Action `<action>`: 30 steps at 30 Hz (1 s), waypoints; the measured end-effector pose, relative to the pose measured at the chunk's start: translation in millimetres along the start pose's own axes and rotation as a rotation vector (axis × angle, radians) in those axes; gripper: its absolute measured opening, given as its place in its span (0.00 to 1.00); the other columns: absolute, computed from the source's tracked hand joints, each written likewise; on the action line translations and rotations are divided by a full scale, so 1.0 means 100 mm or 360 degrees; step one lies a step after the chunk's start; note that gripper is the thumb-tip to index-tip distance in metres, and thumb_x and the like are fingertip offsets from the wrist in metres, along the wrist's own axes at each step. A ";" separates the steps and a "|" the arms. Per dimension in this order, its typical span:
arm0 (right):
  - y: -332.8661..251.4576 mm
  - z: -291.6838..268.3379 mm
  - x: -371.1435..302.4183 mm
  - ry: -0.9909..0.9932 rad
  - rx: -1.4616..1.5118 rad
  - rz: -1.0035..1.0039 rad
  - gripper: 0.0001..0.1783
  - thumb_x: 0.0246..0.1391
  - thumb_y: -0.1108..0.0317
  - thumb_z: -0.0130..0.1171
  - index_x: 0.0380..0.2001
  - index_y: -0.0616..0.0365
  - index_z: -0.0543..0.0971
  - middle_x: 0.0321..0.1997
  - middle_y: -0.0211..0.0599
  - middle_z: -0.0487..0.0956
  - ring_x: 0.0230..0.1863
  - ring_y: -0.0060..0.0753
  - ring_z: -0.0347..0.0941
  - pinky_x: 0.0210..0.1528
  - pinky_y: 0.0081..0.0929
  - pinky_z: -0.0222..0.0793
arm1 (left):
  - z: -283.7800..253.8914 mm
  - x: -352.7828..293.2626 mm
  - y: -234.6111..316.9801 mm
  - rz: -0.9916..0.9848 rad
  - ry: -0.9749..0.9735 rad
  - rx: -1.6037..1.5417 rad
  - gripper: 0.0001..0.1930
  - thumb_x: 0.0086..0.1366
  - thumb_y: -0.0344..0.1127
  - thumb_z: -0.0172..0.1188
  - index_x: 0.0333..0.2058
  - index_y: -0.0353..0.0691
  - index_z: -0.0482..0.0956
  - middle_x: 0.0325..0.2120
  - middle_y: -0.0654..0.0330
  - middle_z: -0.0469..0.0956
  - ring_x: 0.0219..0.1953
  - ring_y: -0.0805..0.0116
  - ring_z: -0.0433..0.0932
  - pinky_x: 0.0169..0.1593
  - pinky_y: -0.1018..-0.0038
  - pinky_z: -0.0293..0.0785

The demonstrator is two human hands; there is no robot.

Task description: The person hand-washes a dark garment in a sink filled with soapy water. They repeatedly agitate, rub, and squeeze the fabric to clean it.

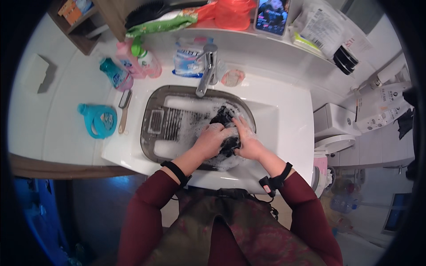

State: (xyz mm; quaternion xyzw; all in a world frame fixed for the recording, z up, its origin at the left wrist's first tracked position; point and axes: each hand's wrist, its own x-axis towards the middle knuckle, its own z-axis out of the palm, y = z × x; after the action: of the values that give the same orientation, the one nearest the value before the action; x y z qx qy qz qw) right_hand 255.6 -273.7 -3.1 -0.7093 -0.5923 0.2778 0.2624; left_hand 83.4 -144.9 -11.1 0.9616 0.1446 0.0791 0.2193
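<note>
A soapy black cloth (230, 142) lies bunched in the right part of a grey see-through washbasin (148, 141), in foamy water. My left hand (213, 138) is closed on the cloth, its fingers curled and covered in suds. My right hand (249, 142) grips the cloth from the right side, fingers reaching along it and thumb lower down. The two hands are close together, and part of the cloth is hidden beneath them. A ribbed washboard (172, 125) is built into the basin's left part. Above the basin's far rim stands a chrome faucet (207, 75).
The basin sits in a white sink (268, 128). On its left are a brush (124, 113), a teal jug (100, 120) and several bottles. A detergent bag (188, 58) and a soap dish (233, 78) stand behind. The shelf above holds a phone (272, 16). A toilet (336, 142) is at right.
</note>
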 end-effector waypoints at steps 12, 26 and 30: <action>-0.28 0.57 0.33 -0.0668 -0.0813 0.0222 0.54 0.54 0.51 0.65 0.74 0.52 0.45 0.77 0.50 0.46 0.74 0.62 0.47 0.69 0.62 0.49 | 0.30 -0.13 -0.14 -0.0832 -0.0698 0.0239 0.49 0.59 0.46 0.63 0.71 0.33 0.46 0.67 0.41 0.58 0.68 0.41 0.58 0.65 0.46 0.61; 0.47 0.73 1.18 -0.0924 -0.0748 0.0303 0.27 0.62 0.65 0.45 0.64 0.56 0.65 0.55 0.53 0.78 0.59 0.53 0.73 0.62 0.47 0.65 | 0.41 0.69 -0.83 -0.0719 -0.1066 0.0523 0.22 0.58 0.39 0.66 0.51 0.38 0.79 0.50 0.49 0.79 0.51 0.49 0.78 0.50 0.57 0.76; 0.43 0.69 1.06 -0.0580 -0.0589 0.0217 0.26 0.55 0.69 0.54 0.59 0.59 0.70 0.55 0.56 0.76 0.57 0.57 0.72 0.59 0.46 0.67 | 0.27 0.51 -0.71 -0.0676 -0.0755 0.0287 0.23 0.60 0.40 0.64 0.53 0.42 0.77 0.51 0.51 0.78 0.52 0.49 0.77 0.52 0.56 0.75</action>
State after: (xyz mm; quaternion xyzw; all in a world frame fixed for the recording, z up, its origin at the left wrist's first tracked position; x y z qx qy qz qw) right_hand 252.1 -173.4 -90.9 -0.7217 -0.6214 0.3050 -0.0020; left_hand 119.9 -79.0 -62.3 0.9172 0.2931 -0.2076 0.1725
